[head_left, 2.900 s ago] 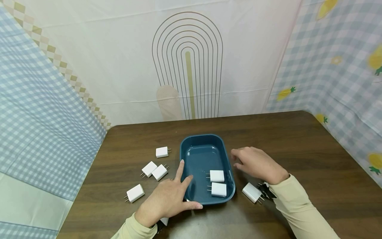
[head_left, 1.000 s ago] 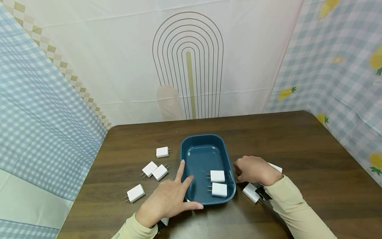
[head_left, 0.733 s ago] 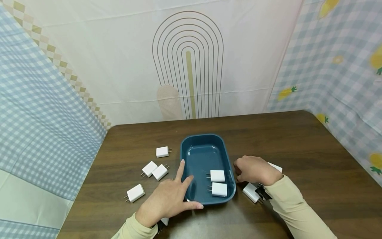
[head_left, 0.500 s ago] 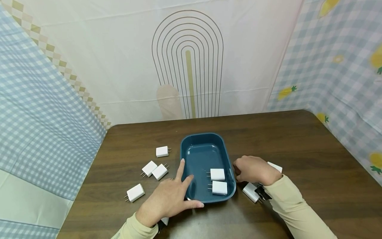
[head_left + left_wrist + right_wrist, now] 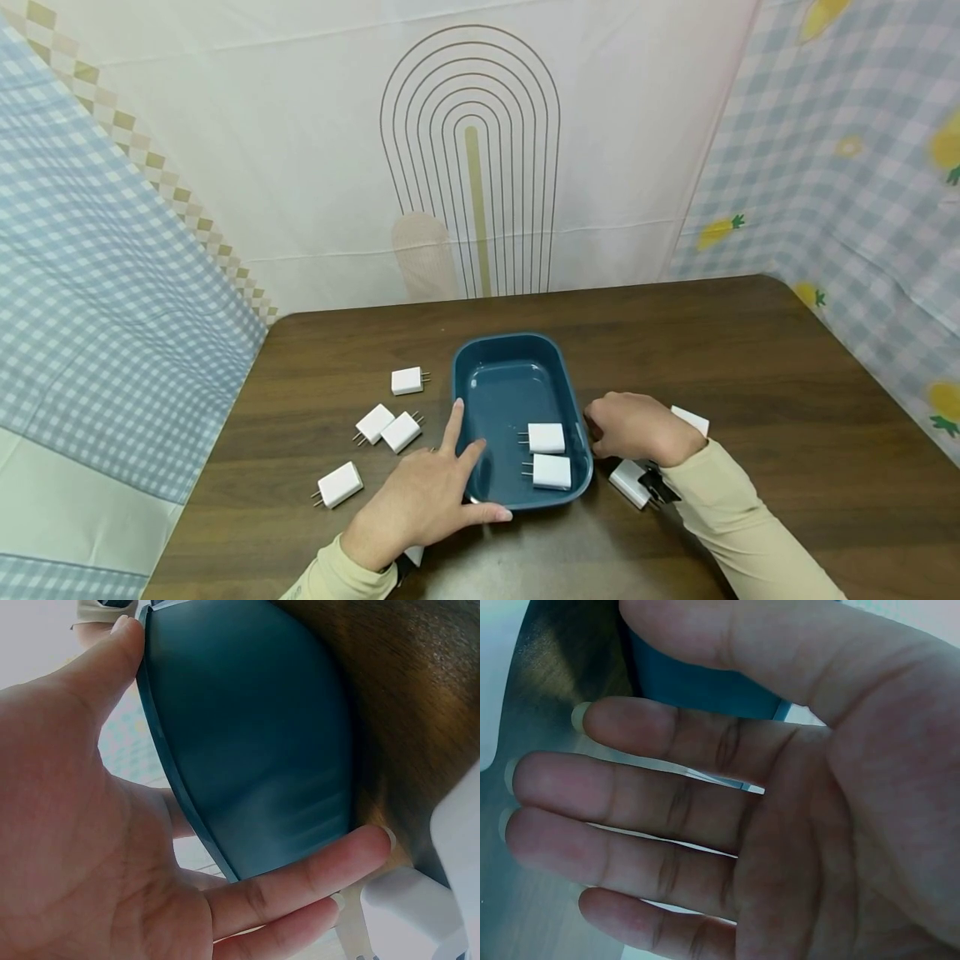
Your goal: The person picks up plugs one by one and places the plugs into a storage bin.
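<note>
A dark blue rectangular dish (image 5: 506,387) stands on the table, with two white plug chargers (image 5: 551,472) inside at its near right. My left hand (image 5: 420,500) rests spread at the dish's near left corner: the thumb touches the near rim, one finger reaches over the rim, and others lie outside along the wall in the left wrist view. My right hand (image 5: 637,427) is beside the dish's right wall; whether it touches the wall is hard to tell. Its fingers (image 5: 562,780) look extended with nothing between them in the right wrist view.
Several white chargers (image 5: 341,484) lie scattered left of the dish, one partly under my left wrist. On the right, a charger (image 5: 630,483) sits below my right hand and another charger (image 5: 692,420) behind it. Patterned cloth (image 5: 322,167) hangs behind the brown table (image 5: 675,333).
Since the oldest frame, my right hand has shifted slightly towards me, and a charger behind it has come into view. Over the last second both hands stay nearly still.
</note>
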The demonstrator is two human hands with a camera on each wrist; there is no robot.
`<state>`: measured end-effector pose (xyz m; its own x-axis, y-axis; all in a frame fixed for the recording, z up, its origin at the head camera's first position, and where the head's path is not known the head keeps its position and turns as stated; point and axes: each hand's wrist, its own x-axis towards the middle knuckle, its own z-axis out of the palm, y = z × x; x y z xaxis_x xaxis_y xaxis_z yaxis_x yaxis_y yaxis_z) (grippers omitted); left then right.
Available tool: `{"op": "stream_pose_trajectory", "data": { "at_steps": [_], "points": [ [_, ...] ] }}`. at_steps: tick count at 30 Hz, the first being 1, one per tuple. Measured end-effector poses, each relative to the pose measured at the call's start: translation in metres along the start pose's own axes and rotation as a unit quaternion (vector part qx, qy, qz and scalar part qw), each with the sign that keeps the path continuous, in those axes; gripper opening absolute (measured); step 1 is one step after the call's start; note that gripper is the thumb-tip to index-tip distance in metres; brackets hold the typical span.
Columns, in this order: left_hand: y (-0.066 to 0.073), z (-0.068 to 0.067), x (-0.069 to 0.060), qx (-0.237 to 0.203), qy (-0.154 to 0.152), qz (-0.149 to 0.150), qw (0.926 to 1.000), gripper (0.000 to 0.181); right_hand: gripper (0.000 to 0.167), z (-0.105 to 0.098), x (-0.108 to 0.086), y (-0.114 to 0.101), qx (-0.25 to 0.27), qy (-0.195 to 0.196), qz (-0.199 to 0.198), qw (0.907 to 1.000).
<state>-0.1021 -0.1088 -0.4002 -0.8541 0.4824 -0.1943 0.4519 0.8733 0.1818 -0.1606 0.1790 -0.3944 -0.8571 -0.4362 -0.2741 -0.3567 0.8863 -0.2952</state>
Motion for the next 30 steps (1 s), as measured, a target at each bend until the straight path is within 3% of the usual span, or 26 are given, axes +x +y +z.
{"op": "stream_pose_trajectory", "data": {
  "at_steps": [12,30],
  "points": [
    [-0.0007,0.0015,0.0002,0.002,0.004,0.003,1.0,0.093,0.036,0.0036,0.0018,-0.0016,0.007,0.001,-0.005,1.0],
    [-0.0007,0.0019,0.0008,-0.001,0.004,0.005,1.0,0.093,0.03,0.0039,0.0017,-0.0067,0.011,-0.019,0.011,0.9997]
  ]
}}
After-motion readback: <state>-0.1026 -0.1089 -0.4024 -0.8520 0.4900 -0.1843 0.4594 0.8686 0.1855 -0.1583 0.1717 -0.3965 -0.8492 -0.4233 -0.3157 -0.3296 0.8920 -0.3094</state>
